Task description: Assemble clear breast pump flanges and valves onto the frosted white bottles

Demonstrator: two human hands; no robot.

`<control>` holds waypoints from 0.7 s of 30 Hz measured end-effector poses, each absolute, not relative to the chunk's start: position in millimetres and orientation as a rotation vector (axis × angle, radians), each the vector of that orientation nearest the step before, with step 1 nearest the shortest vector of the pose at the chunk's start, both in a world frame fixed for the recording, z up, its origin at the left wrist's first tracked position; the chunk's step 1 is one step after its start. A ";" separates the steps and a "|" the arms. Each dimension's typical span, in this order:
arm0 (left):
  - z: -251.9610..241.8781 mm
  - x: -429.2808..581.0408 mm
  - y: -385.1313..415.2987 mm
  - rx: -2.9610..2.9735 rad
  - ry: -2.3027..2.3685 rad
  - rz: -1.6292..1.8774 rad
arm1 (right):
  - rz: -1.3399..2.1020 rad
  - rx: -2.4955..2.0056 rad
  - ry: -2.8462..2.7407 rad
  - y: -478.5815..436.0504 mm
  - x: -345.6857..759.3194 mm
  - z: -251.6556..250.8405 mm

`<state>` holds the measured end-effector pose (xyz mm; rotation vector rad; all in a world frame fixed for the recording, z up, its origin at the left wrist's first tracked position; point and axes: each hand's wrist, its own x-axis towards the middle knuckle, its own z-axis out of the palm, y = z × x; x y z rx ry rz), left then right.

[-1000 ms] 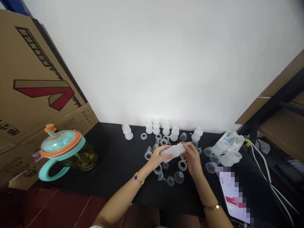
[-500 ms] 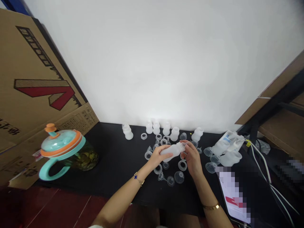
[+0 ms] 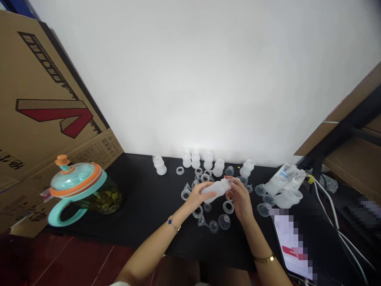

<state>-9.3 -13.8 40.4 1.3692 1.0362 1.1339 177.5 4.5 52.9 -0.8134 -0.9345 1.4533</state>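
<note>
A frosted white baby bottle (image 3: pixel 216 189) lies tilted in my left hand (image 3: pixel 200 196), its mouth pointing right and slightly up. The fingers of my right hand (image 3: pixel 239 198) are closed at that mouth, pinching a clear nipple (image 3: pixel 229 182) that they partly cover. Around and below both hands lie several loose clear nipples (image 3: pixel 224 222) and whitish collar rings (image 3: pixel 228 207) on the black table (image 3: pixel 143 210).
Along the wall stand several white bottles (image 3: pixel 219 167), one with a clear top (image 3: pixel 159 165) farther left. More bottles (image 3: pixel 288 198) and nipples sit at right, beside a phone (image 3: pixel 293 246) and white cables (image 3: pixel 329 198). A lidded teal jug (image 3: pixel 77 194) stands at left near a cardboard box (image 3: pixel 53 79).
My right fingers have shifted slightly at the bottle mouth, and less of the clear nipple shows now. My left hand keeps its hold on the bottle.
</note>
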 end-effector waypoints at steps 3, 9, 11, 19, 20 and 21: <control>40.5 -9.1 -14.0 1.369 1.042 1.121 | 1.448 -0.833 -0.933 4.7 177.2 52.9; 41.5 -9.0 -14.9 1.359 1.048 1.129 | 1.426 -0.841 -0.916 4.8 176.8 52.1; 41.8 -9.0 -15.2 1.361 1.044 1.130 | 1.427 -0.841 -0.915 4.8 176.6 52.2; 44.1 -8.8 -16.1 1.384 1.044 1.133 | 1.411 -0.842 -0.910 5.1 176.3 52.5; 44.2 -8.8 -16.1 1.386 1.042 1.135 | 1.411 -0.844 -0.911 5.3 176.3 52.3; 44.3 -8.8 -16.0 1.386 1.041 1.138 | 1.410 -0.847 -0.914 5.5 176.4 52.1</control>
